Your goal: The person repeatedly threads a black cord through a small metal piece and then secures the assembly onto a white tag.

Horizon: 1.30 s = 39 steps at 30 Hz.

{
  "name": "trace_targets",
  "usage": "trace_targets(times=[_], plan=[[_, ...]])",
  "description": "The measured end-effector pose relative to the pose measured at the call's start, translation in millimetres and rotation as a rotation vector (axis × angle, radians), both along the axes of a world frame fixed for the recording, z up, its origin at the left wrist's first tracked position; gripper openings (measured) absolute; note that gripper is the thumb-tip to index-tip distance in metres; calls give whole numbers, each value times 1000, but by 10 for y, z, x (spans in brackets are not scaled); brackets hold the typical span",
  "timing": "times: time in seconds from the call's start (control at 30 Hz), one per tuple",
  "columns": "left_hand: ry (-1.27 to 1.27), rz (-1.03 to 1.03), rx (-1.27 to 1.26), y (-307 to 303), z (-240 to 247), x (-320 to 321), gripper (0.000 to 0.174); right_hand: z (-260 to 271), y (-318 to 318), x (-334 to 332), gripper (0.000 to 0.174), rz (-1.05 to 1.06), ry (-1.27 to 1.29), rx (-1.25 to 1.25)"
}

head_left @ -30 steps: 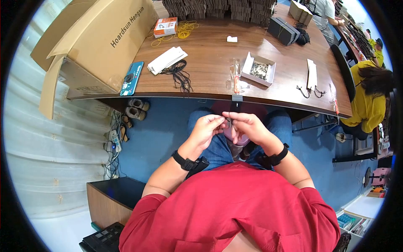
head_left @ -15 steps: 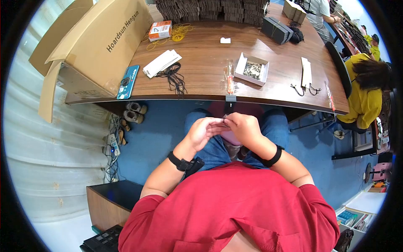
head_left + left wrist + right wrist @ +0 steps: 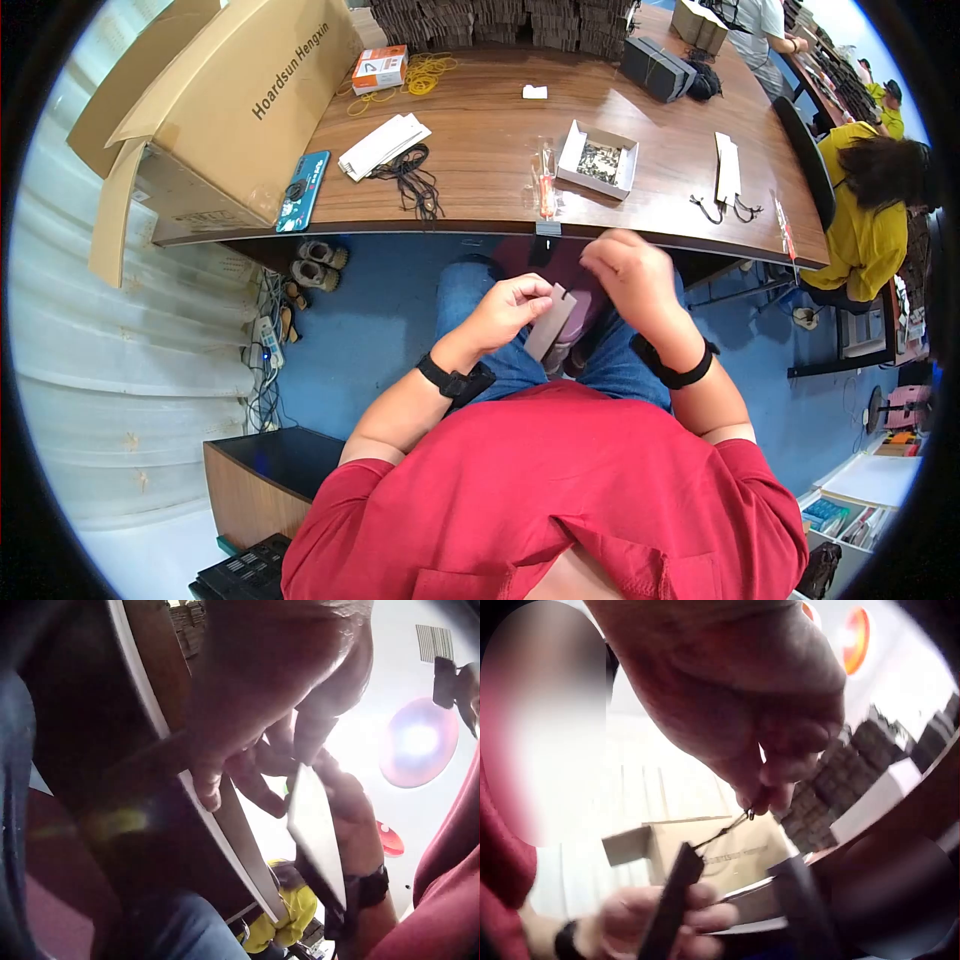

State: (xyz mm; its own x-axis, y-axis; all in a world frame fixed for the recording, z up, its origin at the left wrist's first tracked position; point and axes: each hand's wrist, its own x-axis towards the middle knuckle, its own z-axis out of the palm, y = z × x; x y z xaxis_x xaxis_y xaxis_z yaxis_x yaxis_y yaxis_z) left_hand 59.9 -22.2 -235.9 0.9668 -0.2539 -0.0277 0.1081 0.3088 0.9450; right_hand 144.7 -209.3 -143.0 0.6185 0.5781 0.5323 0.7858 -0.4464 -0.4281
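Observation:
My left hand (image 3: 508, 308) pinches a flat tag (image 3: 546, 330) near its upper end, over my lap in front of the table edge. The tag is a pale strip in the head view and shows dark in the right wrist view. A thin black cord (image 3: 721, 832) runs from the tag's end up to my right hand (image 3: 637, 282). In the right wrist view, the right fingertips (image 3: 780, 796) pinch that cord, with a small dark piece at its end just below them. The right hand is up and to the right of the tag.
On the table (image 3: 470, 130) are a white box (image 3: 628, 178) of small dark pieces, white tags (image 3: 385, 146) with black cords, yellow rubber bands (image 3: 432, 72) and a large carton (image 3: 250, 110). A grey clip (image 3: 548, 229) sits at the front edge. People work at the right.
Both hands were close together at the fingertips. My right hand has moved away up and right, and the tag now shows hanging from my left fingers.

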Motion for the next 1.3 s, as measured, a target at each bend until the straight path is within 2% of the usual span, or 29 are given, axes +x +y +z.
trace_targets(times=[0.07,0.1,0.13,0.2,0.3,0.33,0.4,0.47,0.53,0.6,0.63,0.67,0.73,0.77,0.83,0.87,0.9,0.93,1.0,1.07,1.17,1.23,1.3], plan=[[56,29,22,8,44,-22,15,41,-91,77,4,-146,-127,7],[61,40,58,22,41,-17,16,75,-100,83,3,-270,-95,39],[65,52,94,31,55,-7,17,28,-150,142,7,-219,-49,131],[-108,138,336,38,134,11,15,-202,-148,183,13,-45,627,589],[-344,248,664,34,350,57,11,-205,-244,179,14,218,1541,1079],[-371,221,702,32,378,62,10,-355,-288,237,12,465,1590,1009],[-436,168,773,-5,413,46,10,-498,-358,204,13,298,1499,659],[-447,97,858,-64,493,27,11,-213,-250,-56,18,151,1364,235],[-391,61,809,-112,600,18,17,-360,-256,-85,18,270,1110,-13],[-463,97,807,-93,688,40,20,-331,-277,-52,18,243,1041,-86],[-495,123,809,-69,729,58,22,-248,-313,-13,16,196,964,-25],[-700,311,850,-15,785,112,24,-151,-366,67,14,158,885,35],[-777,539,954,290,954,213,22,-89,-586,336,9,-139,998,320],[-738,637,1014,500,974,265,21,-6,-716,474,7,-178,1007,533],[-616,787,1074,988,935,399,21,-17,-1016,853,10,-327,851,828],[-536,836,1074,1233,898,477,22,-119,-1237,1089,12,-331,801,890],[-496,922,1226,1450,845,537,23,-75,-1302,1180,12,-430,774,912],[-453,1002,1376,1648,781,596,24,-211,-1529,1393,22,-500,776,802],[-480,1077,1573,1979,621,723,24,-550,-1721,1689,41,-495,617,612],[-438,1055,1653,2183,450,817,26,-803,-1680,1642,59,-1033,-128,-47],[-370,975,1771,2304,359,832,25,-664,-1269,1191,51,-770,-219,102],[-336,942,1877,2196,528,786,23,-610,-1041,954,46,-667,-165,129],[-327,993,1819,2165,513,790,19,-543,-814,766,42,-543,-88,177]])
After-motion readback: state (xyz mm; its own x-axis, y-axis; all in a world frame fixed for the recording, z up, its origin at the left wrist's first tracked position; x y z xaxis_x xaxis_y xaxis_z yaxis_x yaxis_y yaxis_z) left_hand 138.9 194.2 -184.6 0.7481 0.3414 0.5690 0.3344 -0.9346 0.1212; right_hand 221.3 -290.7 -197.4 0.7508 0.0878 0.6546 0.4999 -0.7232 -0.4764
